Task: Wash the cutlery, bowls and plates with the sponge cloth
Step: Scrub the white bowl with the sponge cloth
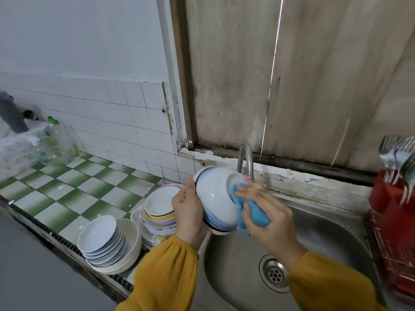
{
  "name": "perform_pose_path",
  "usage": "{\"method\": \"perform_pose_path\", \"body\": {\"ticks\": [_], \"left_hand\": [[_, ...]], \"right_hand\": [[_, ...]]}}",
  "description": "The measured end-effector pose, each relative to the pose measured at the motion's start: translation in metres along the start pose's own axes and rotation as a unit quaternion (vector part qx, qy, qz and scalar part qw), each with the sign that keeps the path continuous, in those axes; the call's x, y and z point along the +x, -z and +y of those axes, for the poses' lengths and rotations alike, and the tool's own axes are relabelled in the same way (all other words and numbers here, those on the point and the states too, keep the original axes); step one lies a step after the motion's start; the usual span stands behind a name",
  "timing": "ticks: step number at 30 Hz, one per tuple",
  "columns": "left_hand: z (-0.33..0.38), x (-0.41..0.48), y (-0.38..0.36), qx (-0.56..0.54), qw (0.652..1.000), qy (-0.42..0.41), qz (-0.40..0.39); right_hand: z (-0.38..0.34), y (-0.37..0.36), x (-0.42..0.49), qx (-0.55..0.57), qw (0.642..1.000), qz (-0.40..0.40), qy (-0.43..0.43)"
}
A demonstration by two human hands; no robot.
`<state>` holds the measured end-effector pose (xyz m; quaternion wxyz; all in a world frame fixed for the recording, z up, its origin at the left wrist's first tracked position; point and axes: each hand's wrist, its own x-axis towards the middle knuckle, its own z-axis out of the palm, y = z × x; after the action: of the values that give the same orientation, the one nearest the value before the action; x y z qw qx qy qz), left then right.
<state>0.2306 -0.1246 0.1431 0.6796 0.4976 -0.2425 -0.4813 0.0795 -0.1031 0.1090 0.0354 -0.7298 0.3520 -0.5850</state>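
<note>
bowl: white bowl with a blue band was held in the air over the 10 o'clock edge of the sink, just in front of the tap. It touched neither.
axis: bowl was tipped on its side. The mouth faced about 9 o'clock and the foot ring about 3 o'clock, towards the cloth hand.
left hand: left hand was at 9 o'clock of the bowl, gripping the rim edge. Its fingers were curled narrow round the rim; the ones behind the bowl were hidden.
right hand: right hand was at 3 o'clock of the bowl and nearer to the foot ring.
right fingers: the upper fingers lay fairly straight, pressing the blue sponge cloth onto the base. The lower ones were curled round the bunched rest of the cloth.
key relation: cloth was in contact with the foot ring and lower outer wall. The inside of the bowl faced away from the cloth, so my guess is the left hand must turn the bowl before the inside can be wiped.
water: no stream visible from the tap.
queue: on the counter at 7–8 o'clock of the bowl sat a stack of plates, with a stack of bowls just beside the left wrist.
cutlery: forks stood in a red holder at 3 o'clock of the sink, well apart from both hands.
progress: judging by those stacks, plenty was left to wash.
</note>
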Motion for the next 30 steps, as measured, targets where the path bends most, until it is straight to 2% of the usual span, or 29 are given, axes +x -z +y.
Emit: {"method": "perform_pose_path", "body": {"ticks": [2, 4, 6, 8, 11, 12, 13, 14, 16, 17, 19, 23, 24, 26, 28, 30], "left_hand": [[-0.005, -0.002, -0.001, 0.008, 1.000, -0.006, -0.020], [-0.011, -0.006, -0.002, 0.050, 0.996, -0.040, -0.065], [-0.013, -0.008, -0.002, 0.093, 0.987, -0.090, -0.099], [-0.010, -0.011, -0.004, 0.126, 0.972, -0.139, -0.139], [-0.005, -0.016, -0.009, 0.123, 0.958, -0.163, -0.203], [-0.004, -0.018, -0.008, 0.113, 0.957, -0.167, -0.210], [-0.004, -0.019, -0.008, 0.106, 0.956, -0.170, -0.216], [-0.003, -0.019, -0.008, 0.104, 0.954, -0.173, -0.224], [-0.001, -0.020, -0.009, 0.119, 0.948, -0.174, -0.237], [0.002, -0.021, -0.012, 0.121, 0.947, -0.172, -0.241], [0.004, -0.020, -0.014, 0.116, 0.951, -0.166, -0.233], [0.004, -0.017, -0.008, 0.086, 0.957, -0.162, -0.226], [0.004, -0.020, -0.007, 0.087, 0.957, -0.163, -0.225], [0.001, -0.026, -0.007, 0.110, 0.954, -0.176, -0.216], [-0.001, -0.030, -0.009, 0.137, 0.949, -0.197, -0.206], [0.001, -0.031, -0.013, 0.149, 0.947, -0.210, -0.190]], "right_hand": [[0.009, 0.002, 0.008, -0.001, 0.998, 0.052, -0.037], [0.010, 0.002, 0.024, 0.033, 0.980, 0.131, -0.149], [0.008, 0.003, 0.041, 0.057, 0.964, 0.136, -0.223], [-0.007, 0.005, 0.048, 0.033, 0.981, 0.078, -0.177], [-0.030, -0.002, 0.038, -0.006, 0.999, -0.041, -0.005], [-0.028, -0.003, 0.039, -0.020, 0.998, -0.057, 0.025], [-0.023, -0.001, 0.044, -0.019, 0.998, -0.051, 0.006], [-0.017, 0.001, 0.053, 0.011, 0.997, -0.023, -0.067], [0.000, 0.008, 0.077, 0.080, 0.967, 0.034, -0.241], [0.006, 0.009, 0.084, 0.076, 0.957, 0.046, -0.275], [-0.003, 0.006, 0.083, 0.031, 0.969, 0.040, -0.242], [-0.029, -0.004, 0.055, -0.023, 0.997, -0.043, -0.060], [-0.025, -0.004, 0.057, -0.012, 0.997, -0.045, -0.068], [-0.012, 0.000, 0.071, 0.049, 0.980, 0.009, -0.195], [-0.002, 0.000, 0.078, 0.054, 0.950, 0.054, -0.303], [-0.008, -0.004, 0.072, 0.022, 0.955, 0.085, -0.283]]}}
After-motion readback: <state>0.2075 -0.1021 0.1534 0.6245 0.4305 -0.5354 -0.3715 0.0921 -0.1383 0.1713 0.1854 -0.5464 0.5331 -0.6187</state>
